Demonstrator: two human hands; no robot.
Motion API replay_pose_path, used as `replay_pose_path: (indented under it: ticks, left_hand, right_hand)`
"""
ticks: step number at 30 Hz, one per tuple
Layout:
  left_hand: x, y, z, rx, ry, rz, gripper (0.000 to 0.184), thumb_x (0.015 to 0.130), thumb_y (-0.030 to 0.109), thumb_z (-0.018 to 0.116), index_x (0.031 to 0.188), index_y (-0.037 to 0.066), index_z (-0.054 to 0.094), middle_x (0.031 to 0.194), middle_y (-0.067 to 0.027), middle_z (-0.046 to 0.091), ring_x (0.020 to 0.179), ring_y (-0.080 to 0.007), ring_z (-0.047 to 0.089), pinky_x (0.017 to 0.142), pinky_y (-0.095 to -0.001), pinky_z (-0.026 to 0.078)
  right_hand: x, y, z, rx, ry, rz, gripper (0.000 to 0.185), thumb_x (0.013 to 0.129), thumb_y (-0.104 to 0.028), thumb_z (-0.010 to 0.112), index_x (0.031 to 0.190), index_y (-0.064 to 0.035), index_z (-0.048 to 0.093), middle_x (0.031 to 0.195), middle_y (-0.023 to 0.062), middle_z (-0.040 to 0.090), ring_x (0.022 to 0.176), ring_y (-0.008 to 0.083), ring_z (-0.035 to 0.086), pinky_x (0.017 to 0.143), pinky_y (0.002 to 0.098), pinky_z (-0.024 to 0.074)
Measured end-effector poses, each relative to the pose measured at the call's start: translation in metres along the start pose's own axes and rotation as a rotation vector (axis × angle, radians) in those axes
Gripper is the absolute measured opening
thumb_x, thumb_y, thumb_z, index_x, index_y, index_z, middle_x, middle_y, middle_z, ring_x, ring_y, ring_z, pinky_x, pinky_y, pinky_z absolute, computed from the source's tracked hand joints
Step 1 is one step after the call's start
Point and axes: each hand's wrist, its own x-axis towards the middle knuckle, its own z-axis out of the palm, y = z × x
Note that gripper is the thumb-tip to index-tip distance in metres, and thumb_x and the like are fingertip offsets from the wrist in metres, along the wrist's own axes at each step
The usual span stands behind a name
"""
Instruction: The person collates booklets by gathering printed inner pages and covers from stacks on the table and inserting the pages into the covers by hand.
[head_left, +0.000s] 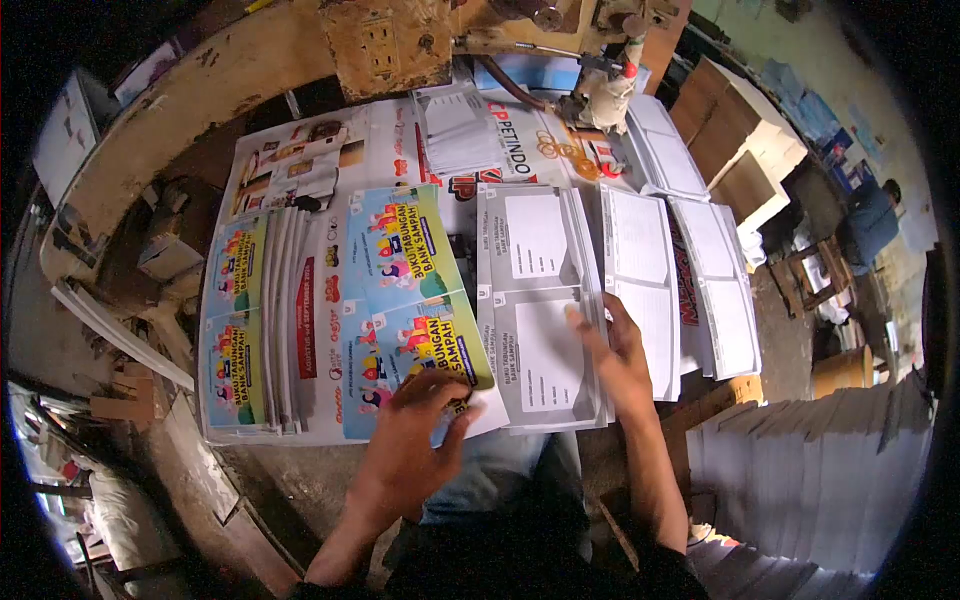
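My left hand (pixel 425 425) pinches the lower right corner of a colourful printed cover sheet (pixel 420 335), and the white underside shows at the bent corner. That sheet lies partly over another coloured sheet. Beside it is a stack of grey-and-white printed sheets (pixel 545 370), each with two page panels. My right hand (pixel 625 365) rests at the stack's right edge, thumb stretched over the top sheet and fingers apart along the side. Farther left, several bundles of the same coloured covers (pixel 235 350) stand fanned in a row.
More printed stacks (pixel 640 250) lie to the right, with another (pixel 710 270) beyond them. Yellow rubber bands (pixel 570 152) lie at the back, below a worn machine (pixel 390 45). A tall paper pile (pixel 810 480) stands at lower right. A person (pixel 875 230) sits far right.
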Motion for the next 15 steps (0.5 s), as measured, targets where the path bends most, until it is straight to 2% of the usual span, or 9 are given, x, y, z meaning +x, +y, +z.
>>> replay_pose_path:
  ticks: [2,3,5,6,9,11,13,14,15]
  left_hand:
    - [-0.007,0.007,-0.005,-0.216,0.148,-0.265,0.011,0.089,0.005,0.066,0.097,0.000,0.060,0.086,-0.0138,0.065,0.084,-0.0247,0.067,0.080,-0.0378,0.051]
    - [-0.011,0.007,-0.005,-0.213,0.157,-0.257,0.011,0.089,0.005,0.066,0.097,0.000,0.060,0.086,-0.0138,0.065,0.084,-0.0247,0.067,0.080,-0.0378,0.051]
    - [-0.019,0.007,-0.006,-0.234,0.455,-0.262,0.006,0.093,0.003,0.062,0.092,-0.001,0.058,0.078,-0.0116,0.065,0.077,-0.0184,0.066,0.074,-0.0330,0.051]
    - [-0.024,0.011,-0.011,-0.309,0.437,-0.347,0.008,0.095,0.001,0.059,0.089,-0.002,0.055,0.081,-0.0118,0.064,0.088,-0.0138,0.062,0.081,-0.0329,0.049]
    - [-0.029,0.017,-0.013,-0.336,0.552,-0.360,0.010,0.096,-0.001,0.057,0.087,-0.002,0.053,0.083,-0.0122,0.064,0.095,-0.0136,0.060,0.087,-0.0334,0.047]
    - [-0.034,0.013,-0.008,-0.371,0.565,-0.377,0.009,0.096,-0.001,0.057,0.088,-0.002,0.054,0.085,-0.0129,0.064,0.098,-0.0142,0.059,0.089,-0.0333,0.046]
    - [-0.033,0.011,-0.008,-0.405,0.577,-0.393,0.008,0.096,-0.001,0.056,0.088,-0.002,0.054,0.087,-0.0136,0.064,0.101,-0.0148,0.059,0.091,-0.0333,0.045]
    - [-0.031,0.012,-0.011,-0.373,0.510,-0.349,0.008,0.096,-0.001,0.057,0.089,-0.001,0.054,0.088,-0.0131,0.064,0.097,-0.0154,0.059,0.089,-0.0330,0.045]
    - [-0.030,0.013,-0.012,-0.339,0.445,-0.309,0.007,0.095,-0.001,0.058,0.089,-0.001,0.054,0.088,-0.0127,0.064,0.094,-0.0160,0.059,0.087,-0.0328,0.046]
  right_hand:
    - [0.001,0.004,-0.003,-0.120,-0.108,-0.220,0.062,0.090,-0.015,0.071,0.140,0.0063,0.041,0.114,0.0152,0.066,0.101,0.0179,0.064,0.088,0.0298,0.0507]
    - [0.002,0.002,-0.006,-0.119,-0.109,-0.232,0.062,0.090,-0.015,0.071,0.140,0.0063,0.041,0.114,0.0152,0.066,0.101,0.0179,0.064,0.088,0.0298,0.0507]
    - [0.005,-0.005,-0.015,-0.002,-0.029,-0.139,0.058,0.089,-0.004,0.068,0.139,0.0066,0.041,0.106,0.0138,0.069,0.090,0.0171,0.066,0.081,0.0293,0.0534]
    - [0.014,-0.003,-0.023,0.046,-0.052,-0.237,0.054,0.090,-0.002,0.064,0.138,0.0063,0.042,0.100,0.0125,0.071,0.084,0.0167,0.067,0.078,0.0295,0.0543]
    - [0.010,-0.033,-0.019,0.067,-0.159,-0.260,0.056,0.092,-0.005,0.061,0.144,0.0017,0.041,0.121,0.0155,0.065,0.102,0.0177,0.064,0.091,0.0305,0.0503]
    - [0.012,-0.019,0.001,-0.077,-0.098,-0.154,0.061,0.093,-0.006,0.061,0.148,0.0004,0.036,0.140,0.0191,0.052,0.122,0.0228,0.054,0.104,0.0336,0.0433]
    - [0.015,0.000,0.031,-0.195,-0.177,-0.250,0.063,0.095,-0.010,0.059,0.150,0.0027,0.030,0.154,0.0226,0.032,0.145,0.0286,0.027,0.118,0.0366,0.0259]
    - [0.013,0.004,0.049,-0.120,-0.237,-0.221,0.064,0.095,-0.009,0.057,0.150,0.0029,0.028,0.155,0.0228,0.031,0.145,0.0295,0.028,0.119,0.0359,0.0222]
    - [0.014,0.031,0.065,-0.153,-0.177,-0.400,0.061,0.095,-0.003,0.056,0.150,-0.0020,0.032,0.147,0.0178,0.041,0.122,0.0200,0.052,0.107,0.0321,0.0391]
